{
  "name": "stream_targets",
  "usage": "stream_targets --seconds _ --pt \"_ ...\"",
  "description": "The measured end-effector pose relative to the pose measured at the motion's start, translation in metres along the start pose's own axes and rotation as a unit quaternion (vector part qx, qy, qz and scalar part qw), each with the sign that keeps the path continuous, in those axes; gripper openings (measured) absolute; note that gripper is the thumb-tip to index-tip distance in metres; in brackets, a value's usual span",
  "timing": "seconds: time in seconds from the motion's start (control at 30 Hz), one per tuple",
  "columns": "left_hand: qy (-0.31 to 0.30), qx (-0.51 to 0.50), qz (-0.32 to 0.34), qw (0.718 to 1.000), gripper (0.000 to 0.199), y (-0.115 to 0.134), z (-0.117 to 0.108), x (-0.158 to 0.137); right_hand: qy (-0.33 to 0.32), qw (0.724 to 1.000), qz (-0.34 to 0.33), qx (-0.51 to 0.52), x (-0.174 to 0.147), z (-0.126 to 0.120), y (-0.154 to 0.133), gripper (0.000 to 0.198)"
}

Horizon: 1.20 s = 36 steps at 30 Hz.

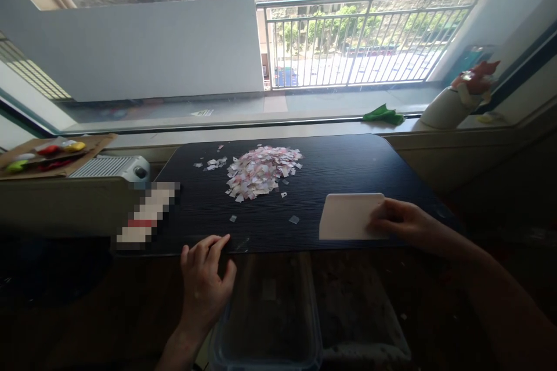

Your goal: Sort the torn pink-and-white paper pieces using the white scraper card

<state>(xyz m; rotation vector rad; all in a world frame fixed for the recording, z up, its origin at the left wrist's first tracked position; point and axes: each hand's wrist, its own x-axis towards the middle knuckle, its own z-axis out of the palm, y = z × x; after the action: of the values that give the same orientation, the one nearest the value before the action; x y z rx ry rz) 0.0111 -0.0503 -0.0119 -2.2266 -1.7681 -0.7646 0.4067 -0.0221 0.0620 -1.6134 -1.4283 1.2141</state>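
Note:
My right hand (395, 219) grips the right side of a flat, pale plastic scraper (350, 217), which rests on the dark table (348, 162) near its front edge. At the front edge, left of the middle, my left hand (208, 264) has its fingers apart and holds nothing; its index fingertip reaches the tabletop. A heap of small white and pink paper pieces (263, 171) lies toward the back. Two small clear squares lie nearer the front, one of them a clear piece (294, 219) between the heap and the scraper.
Below the front edge stands a clear plastic bin (267, 313). A blurred-out strip (148, 214) lies at the table's left. Beyond are a white heater (113, 168), a green cloth (383, 115) on the sill, a white figurine (452, 101) and a window.

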Motion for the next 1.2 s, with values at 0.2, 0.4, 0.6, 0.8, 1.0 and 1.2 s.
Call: stream_targets --seconds 0.2,0.4,0.6,0.8,1.0,1.2 --pt "0.0 -0.01 -0.01 1.0 0.039 -0.003 0.005 -0.003 0.069 0.994 -0.078 0.023 0.055 0.045 -0.006 0.023" --pt "-0.011 -0.022 -0.009 1.0 0.041 -0.005 0.004 -0.005 0.093 0.991 -0.09 -0.025 0.073 0.059 -0.011 0.021" --pt "-0.017 -0.027 -0.009 0.999 0.041 -0.001 0.003 -0.005 0.208 0.976 -0.026 -0.068 0.02 0.07 0.002 0.027" --pt "-0.021 -0.034 -0.028 0.999 0.041 0.002 0.003 -0.005 0.119 0.99 -0.034 -0.071 -0.004 0.128 -0.009 0.025" --pt "-0.021 -0.046 -0.031 0.998 0.044 0.006 0.002 -0.005 0.069 0.979 -0.154 -0.115 0.045 0.156 -0.047 0.018" --pt "-0.01 -0.045 -0.038 0.998 0.044 0.006 0.003 -0.004 -0.023 0.966 -0.225 -0.126 0.086 0.167 -0.052 0.013"
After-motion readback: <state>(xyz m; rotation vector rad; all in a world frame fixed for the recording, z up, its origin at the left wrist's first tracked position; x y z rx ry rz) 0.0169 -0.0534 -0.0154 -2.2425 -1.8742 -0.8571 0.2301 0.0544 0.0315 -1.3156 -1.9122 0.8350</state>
